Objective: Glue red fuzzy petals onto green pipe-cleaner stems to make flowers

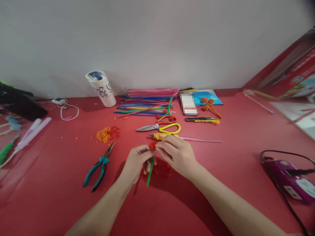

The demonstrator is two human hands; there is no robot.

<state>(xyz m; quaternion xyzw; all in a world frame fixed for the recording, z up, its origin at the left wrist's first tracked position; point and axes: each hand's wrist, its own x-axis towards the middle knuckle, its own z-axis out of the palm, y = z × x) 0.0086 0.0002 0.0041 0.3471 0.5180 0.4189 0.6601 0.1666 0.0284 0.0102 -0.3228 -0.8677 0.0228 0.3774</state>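
Near the front middle of the table, my left hand is closed round the green pipe cleaner stem of a small flower. A fuzzy red flower head tops this stem. My right hand pinches the red head from the right with thumb and fingertips. Below the hands lie red fuzzy scraps, partly covered by them. Just beyond my right hand is a yellow-handled tool with a metal tip, partly hidden. Scissors with one red and one yellow handle loop lie behind it.
Teal-handled pliers and orange and red clippings lie left. Behind are bundled pipe cleaners, a white tumbler, a utility knife and an orange flower. A purple power strip with a black cable sits right.
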